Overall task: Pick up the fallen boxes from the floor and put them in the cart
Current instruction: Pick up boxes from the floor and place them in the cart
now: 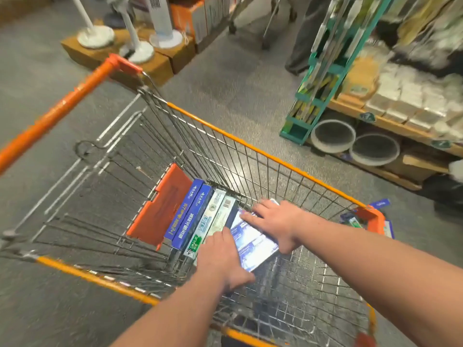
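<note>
A wire shopping cart (263,152) with orange rims and an orange handle fills the middle. Inside it several long boxes (198,216) stand on edge in a row beside the orange seat flap (162,206). A blue and white box (253,242) lies tilted against that row. My left hand (223,259) grips its near end, and my right hand (278,221) presses flat on its far side. Both arms reach down into the cart. More blue boxes (350,220) lie on the floor beyond the cart's right corner, partly hidden by it.
A wooden pallet shelf (375,116) with wrapped goods and two round tubs stands to the right. A green display rack (323,71) rises beside it. Fans on cardboard boxes (155,61) stand at the upper left. A person's legs (305,33) show at the top.
</note>
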A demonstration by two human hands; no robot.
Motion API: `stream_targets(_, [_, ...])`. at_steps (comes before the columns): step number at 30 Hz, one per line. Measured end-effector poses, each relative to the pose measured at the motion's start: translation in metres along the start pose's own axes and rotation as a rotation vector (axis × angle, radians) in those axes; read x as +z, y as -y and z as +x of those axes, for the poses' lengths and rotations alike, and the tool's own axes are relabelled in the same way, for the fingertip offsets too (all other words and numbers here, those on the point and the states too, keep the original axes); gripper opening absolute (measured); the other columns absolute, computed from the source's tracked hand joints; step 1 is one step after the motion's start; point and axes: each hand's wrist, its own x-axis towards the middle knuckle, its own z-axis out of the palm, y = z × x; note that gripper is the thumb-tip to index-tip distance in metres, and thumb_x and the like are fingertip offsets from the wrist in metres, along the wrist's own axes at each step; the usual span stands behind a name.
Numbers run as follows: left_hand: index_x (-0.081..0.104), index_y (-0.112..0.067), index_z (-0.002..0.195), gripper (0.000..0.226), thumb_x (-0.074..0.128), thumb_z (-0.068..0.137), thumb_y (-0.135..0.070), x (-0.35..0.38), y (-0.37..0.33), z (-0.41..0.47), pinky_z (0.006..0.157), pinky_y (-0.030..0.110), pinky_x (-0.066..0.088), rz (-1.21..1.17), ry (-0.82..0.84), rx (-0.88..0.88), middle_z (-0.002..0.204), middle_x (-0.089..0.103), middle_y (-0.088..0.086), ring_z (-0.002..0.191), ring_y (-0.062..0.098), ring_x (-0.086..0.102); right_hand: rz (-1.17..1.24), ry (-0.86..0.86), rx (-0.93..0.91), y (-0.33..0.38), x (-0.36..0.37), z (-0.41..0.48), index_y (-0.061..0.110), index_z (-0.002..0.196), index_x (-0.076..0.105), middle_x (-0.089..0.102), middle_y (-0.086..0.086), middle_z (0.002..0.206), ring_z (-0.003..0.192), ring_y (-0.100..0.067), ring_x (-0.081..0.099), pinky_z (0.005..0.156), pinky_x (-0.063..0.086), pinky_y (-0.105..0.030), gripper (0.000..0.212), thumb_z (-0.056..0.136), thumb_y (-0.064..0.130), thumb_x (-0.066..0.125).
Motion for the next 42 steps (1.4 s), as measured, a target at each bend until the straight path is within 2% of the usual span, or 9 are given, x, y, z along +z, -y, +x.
stream_targets(3, [0.009, -0.014, 0.153, 0.131, 0.074, 0.055, -0.070, 0.039, 0.004, 0.036, 0.106, 0.045, 0.041, -0.036, 0.114, -0.090, 0.137, 0.042, 0.010, 0.128, 0.031, 0.044, -0.006, 0.052, -0.064, -0.009, 0.037, 0.045, 0.024, 0.161, -0.005, 0.027, -0.013, 0.152, 0.142, -0.033, 0.025, 0.094, 0.049, -0.046, 0.131, 0.066, 0.038, 0.083])
stream_targets(8, [-0.004, -0.016, 0.156, 0.135, 0.075, 0.059, -0.067, 0.088, 0.005, 0.085, 0.107, 0.045, 0.037, -0.093, 0.193, -0.245, 0.141, 0.036, 0.012, 0.133, 0.031, 0.036, -0.047, 0.058, -0.120, -0.021, 0.081, 0.106, 0.018, 0.161, 0.001, 0.024, -0.010, 0.157, 0.148, -0.031, 0.020, 0.099, 0.044, -0.047, 0.125, 0.067, 0.031, 0.083])
stream_targets(17, [-0.002, -0.014, 0.152, 0.129, 0.074, 0.064, -0.070, 0.136, -0.016, 0.117, 0.117, 0.048, 0.027, -0.182, 0.131, -0.505, 0.149, 0.032, 0.014, 0.143, 0.033, 0.028, -0.080, 0.101, -0.245, -0.046, 0.120, 0.169, 0.026, 0.161, -0.007, 0.001, -0.010, 0.169, 0.156, -0.029, -0.001, 0.116, 0.030, -0.057, 0.136, 0.065, 0.036, 0.089])
stream_targets(25, [-0.002, -0.009, 0.156, 0.132, 0.071, 0.068, -0.074, 0.154, -0.018, 0.125, 0.119, 0.047, 0.023, -0.202, 0.098, -0.569, 0.155, 0.023, 0.013, 0.143, 0.031, 0.026, 0.008, -0.019, -0.275, -0.051, 0.139, 0.184, 0.038, 0.160, -0.006, 0.002, -0.014, 0.166, 0.153, -0.033, -0.004, 0.119, 0.027, -0.058, 0.134, 0.065, 0.034, 0.088])
stream_targets(29, [0.000, 0.000, 0.159, 0.132, 0.071, 0.072, -0.070, 0.165, -0.019, 0.121, 0.122, 0.050, 0.019, -0.198, -0.036, -0.532, 0.161, 0.017, 0.017, 0.145, 0.035, 0.018, 0.136, -0.047, -0.164, -0.052, 0.151, 0.179, 0.044, 0.159, -0.006, -0.018, -0.003, 0.167, 0.154, -0.032, -0.015, 0.124, 0.010, -0.057, 0.133, 0.066, 0.022, 0.087])
stream_targets(32, [-0.004, 0.002, 0.158, 0.127, 0.065, 0.079, -0.070, 0.166, -0.021, 0.116, 0.122, 0.050, 0.020, -0.178, -0.045, -0.503, 0.161, 0.017, 0.019, 0.146, 0.036, 0.021, 0.292, -0.055, -0.021, -0.053, 0.154, 0.170, 0.041, 0.159, -0.003, -0.012, 0.001, 0.168, 0.155, -0.031, 0.003, 0.122, 0.024, -0.056, 0.131, 0.066, 0.010, 0.084])
stream_targets(35, [-0.006, 0.001, 0.158, 0.126, 0.060, 0.081, -0.074, 0.165, -0.017, 0.118, 0.122, 0.048, 0.020, -0.167, -0.002, -0.486, 0.158, 0.020, 0.018, 0.146, 0.035, 0.023, 0.486, -0.037, 0.078, -0.058, 0.158, 0.166, 0.044, 0.156, 0.003, 0.011, 0.004, 0.164, 0.140, -0.027, 0.041, 0.104, 0.052, -0.045, 0.122, 0.070, 0.003, 0.080])
stream_targets(39, [0.025, 0.000, 0.156, 0.117, 0.075, 0.072, -0.066, 0.165, -0.020, 0.114, 0.112, 0.053, 0.037, -0.198, -0.067, -0.471, 0.146, 0.039, 0.022, 0.132, 0.039, 0.038, 0.567, -0.036, 0.105, -0.061, 0.160, 0.164, 0.041, 0.154, 0.011, 0.028, 0.007, 0.158, 0.128, -0.021, 0.052, 0.093, 0.058, -0.039, 0.114, 0.070, -0.001, 0.075])
stream_targets(42, [0.002, -0.010, 0.160, 0.103, 0.058, 0.090, -0.060, 0.162, -0.024, 0.111, 0.122, 0.050, 0.021, -0.247, 0.036, -0.478, 0.160, 0.015, 0.018, 0.146, 0.036, 0.018, 0.709, 0.027, 0.131, -0.066, 0.159, 0.163, 0.049, 0.151, 0.016, 0.045, 0.009, 0.144, 0.108, -0.018, 0.064, 0.077, 0.062, -0.034, 0.112, 0.071, -0.002, 0.076])
